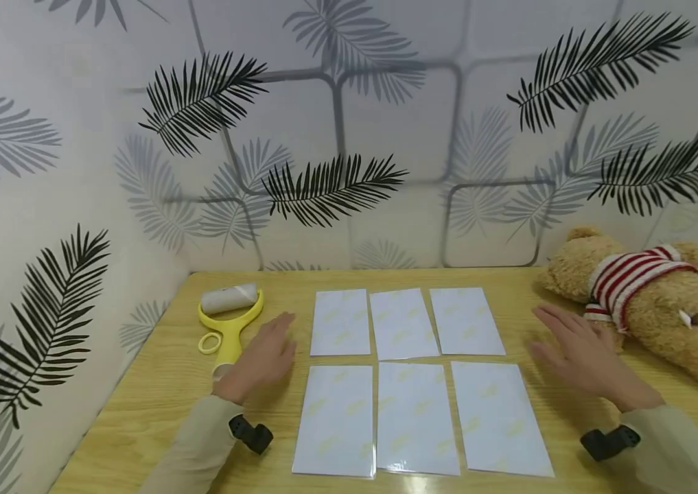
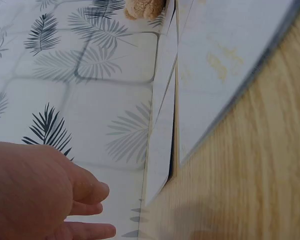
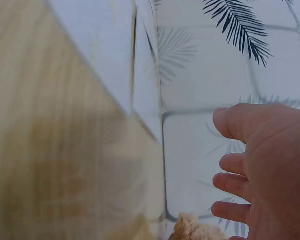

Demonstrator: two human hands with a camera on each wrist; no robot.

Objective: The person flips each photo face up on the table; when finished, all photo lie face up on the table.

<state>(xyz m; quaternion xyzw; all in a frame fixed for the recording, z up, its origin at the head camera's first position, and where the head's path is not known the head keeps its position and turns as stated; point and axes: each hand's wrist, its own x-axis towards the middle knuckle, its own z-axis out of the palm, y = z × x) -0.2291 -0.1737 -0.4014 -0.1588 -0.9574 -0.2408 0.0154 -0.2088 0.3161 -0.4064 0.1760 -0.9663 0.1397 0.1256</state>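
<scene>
Several white glossy sheets (image 1: pixel 413 374) lie in two rows on the wooden table (image 1: pixel 138 405). My left hand (image 1: pixel 262 357) hovers flat and open left of the sheets, next to a yellow-handled lint roller (image 1: pixel 229 309). In the left wrist view the left hand (image 2: pixel 45 197) shows relaxed fingers (image 2: pixel 92 190) holding nothing, with the sheets (image 2: pixel 225 65) beyond. My right hand (image 1: pixel 577 350) is open with spread fingers, right of the sheets and close to a tan teddy bear (image 1: pixel 664 302) in a red-and-white striped sweater. The right wrist view shows the right hand (image 3: pixel 262 165) empty.
Walls papered with palm-leaf prints (image 1: pixel 330 185) close in the table at the back and left. The bear lies along the back right edge. Bare wood runs along the table's left side and front corners.
</scene>
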